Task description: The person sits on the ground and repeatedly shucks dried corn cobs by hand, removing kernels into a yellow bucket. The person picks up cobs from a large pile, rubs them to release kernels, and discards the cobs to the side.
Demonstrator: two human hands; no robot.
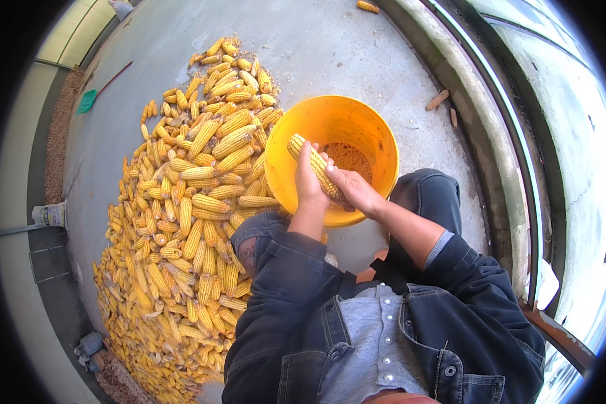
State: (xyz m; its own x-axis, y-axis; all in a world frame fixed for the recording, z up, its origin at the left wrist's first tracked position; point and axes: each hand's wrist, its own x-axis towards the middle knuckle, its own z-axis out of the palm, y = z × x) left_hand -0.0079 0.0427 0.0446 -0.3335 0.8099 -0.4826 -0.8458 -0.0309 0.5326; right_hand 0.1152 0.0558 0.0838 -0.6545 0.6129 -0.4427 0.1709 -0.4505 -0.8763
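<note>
Both my hands grip one ear of yellow corn (310, 159), tilted over a yellow plastic bucket (293, 121). My left hand (310, 179) wraps the ear from the left side, its thumb lying along the kernels. From the right, my right hand (356, 187) presses its thumb onto the kernels near the lower end, which is partly hidden by the fingers. Loose corn kernels (351, 159) cover the bucket's bottom. The bucket stands on the floor between my knees.
A large heap of corn ears (197, 202) spreads left of the bucket. On the concrete floor (313, 50) lie bare cobs (438, 100) at the right and a single ear (367, 6) at the far edge. A green long-handled dustpan (87, 102) and a printed sack (49, 215) are at the left.
</note>
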